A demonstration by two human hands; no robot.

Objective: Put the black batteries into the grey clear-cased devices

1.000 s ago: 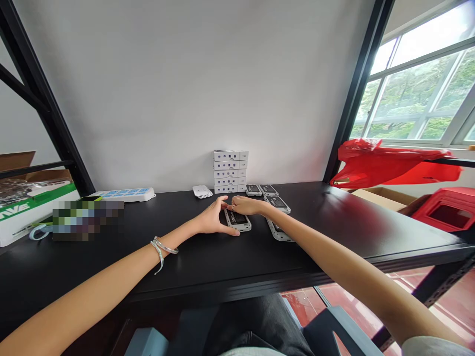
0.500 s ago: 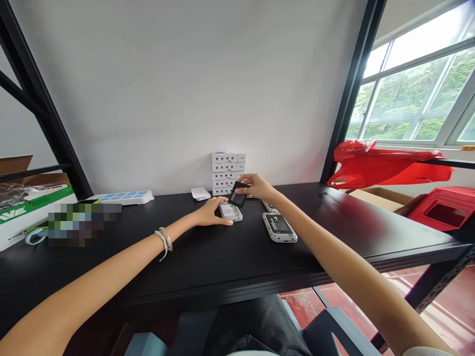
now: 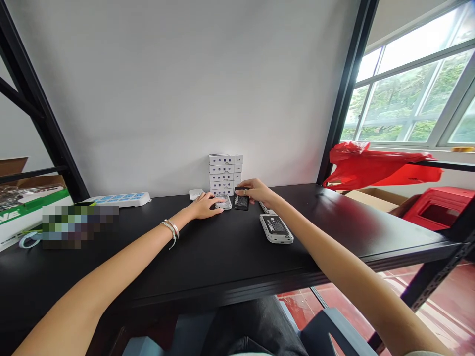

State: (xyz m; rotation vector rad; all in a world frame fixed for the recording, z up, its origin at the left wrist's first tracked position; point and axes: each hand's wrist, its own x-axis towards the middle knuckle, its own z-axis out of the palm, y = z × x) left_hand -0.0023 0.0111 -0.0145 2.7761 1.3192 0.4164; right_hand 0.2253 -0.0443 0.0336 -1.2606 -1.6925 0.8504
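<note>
Between the fingers of my right hand (image 3: 256,191) is a black battery (image 3: 241,200) with white print, held just right of a white device with an open back (image 3: 224,201). My left hand (image 3: 203,206) rests at that device's left side, thumb and fingers around its edge. Nearer the table's front, a second white device (image 3: 276,228) lies with a black battery in it. Another one (image 3: 265,207) is partly hidden behind my right forearm. White covers (image 3: 195,194) lie behind my left hand.
White boxes (image 3: 225,170) are stacked against the wall. On the black table (image 3: 193,262), a power strip (image 3: 124,199) and a blurred patch are at the left. Beyond the right end are a red bag (image 3: 374,165), a carton and a red bin (image 3: 436,207).
The open-backed device and my left hand have moved back and slightly left. The battery in my right hand has turned, so its printed face shows, and is now beside the device.
</note>
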